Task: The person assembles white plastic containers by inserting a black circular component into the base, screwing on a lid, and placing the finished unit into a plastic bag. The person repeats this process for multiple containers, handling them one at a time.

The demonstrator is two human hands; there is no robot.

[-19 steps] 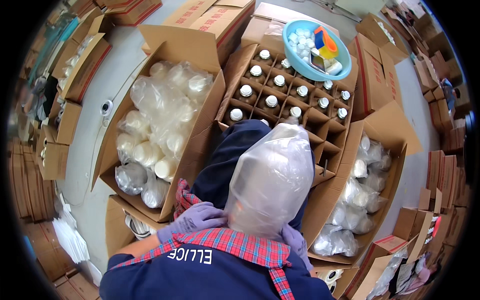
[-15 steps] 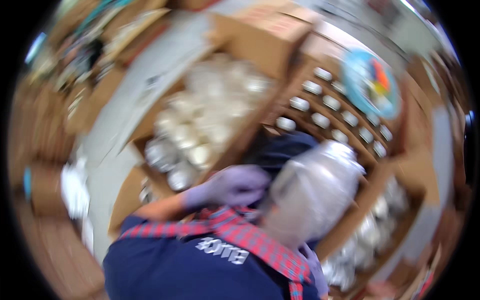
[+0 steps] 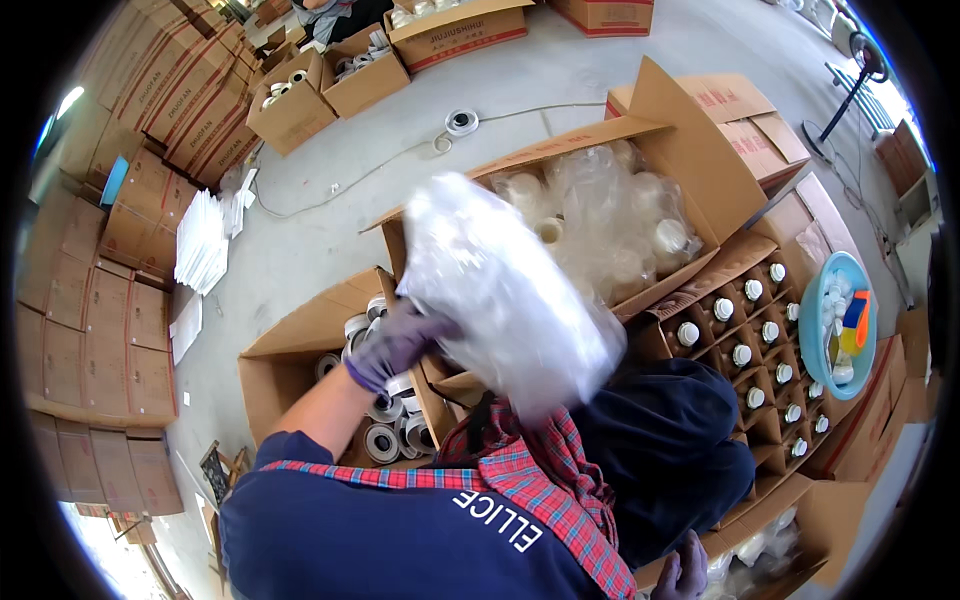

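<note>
Head view: the gloved left hand [image 3: 405, 345] grasps a bulky plastic bag [image 3: 510, 290], lifted over the near-left corner of the carton of bagged white containers [image 3: 700, 165].
The bag is held at one side only, so carrying it well likely calls for a firm, gathered grip, support under its sagging end, and clearance over the carton's left edge and the right edge of the carton of rolls [image 3: 290, 320]. The right hand [image 3: 683, 570] is cut off at the lower border, beside a carton of clear bags [image 3: 835, 520]; whether it grasps anything I cannot tell. Blur and glare obscure the bag's contents; the left fingertips are hard to make out.
</note>
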